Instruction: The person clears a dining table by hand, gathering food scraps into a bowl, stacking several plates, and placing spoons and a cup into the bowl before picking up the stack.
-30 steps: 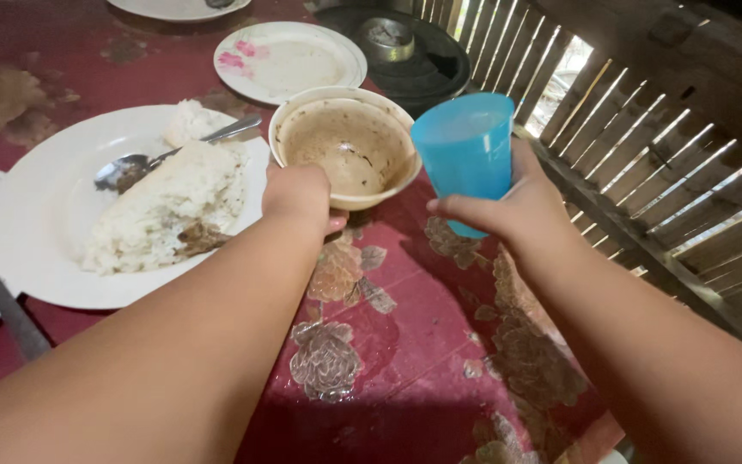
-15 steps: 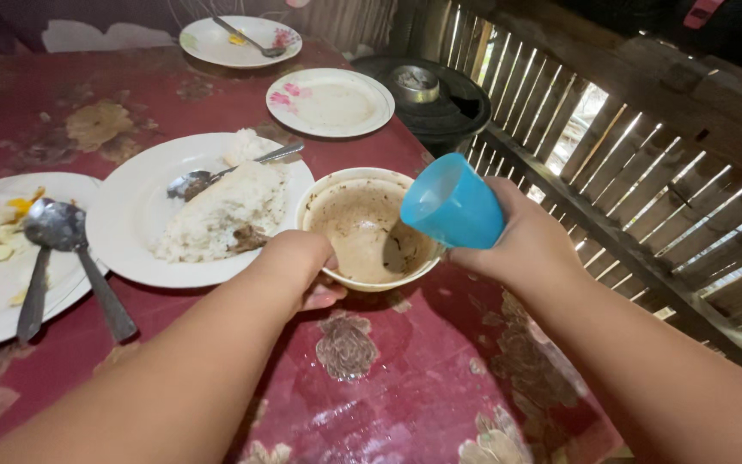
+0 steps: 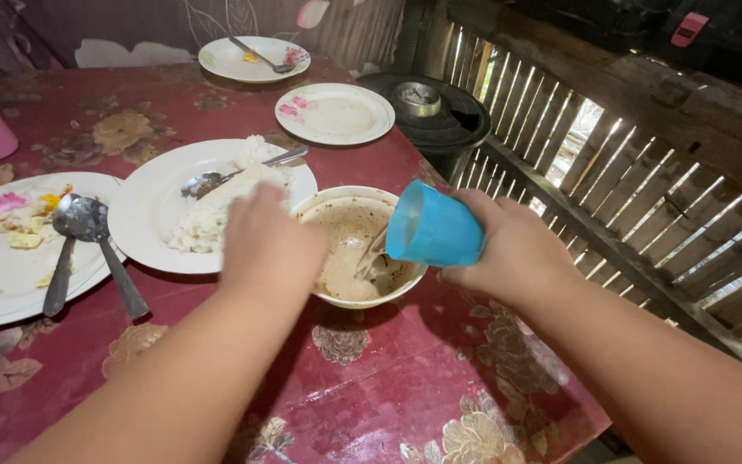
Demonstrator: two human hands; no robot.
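right hand [image 3: 508, 249] tipping blue cup [image 3: 433, 229], soiled bowl [image 3: 358, 249]

My right hand [image 3: 508, 249] is curled closed, wrist rolled inward, forearm reaching in from the lower right. My left hand [image 3: 268, 241] hovers blurred, back up, fingers loosely bent, forearm stretched from the lower left.

1. A table [image 3: 371, 395] covered in a dark red cloth with a faded floral print fills most of the view.
2. To the right runs a wall of slanted wooden slats [image 3: 646, 198], with daylight showing through the gaps.
3. A heavy wooden beam [image 3: 611, 249] runs along below the slats.
4. At the far end hangs a dim patterned backdrop [image 3: 130, 26].
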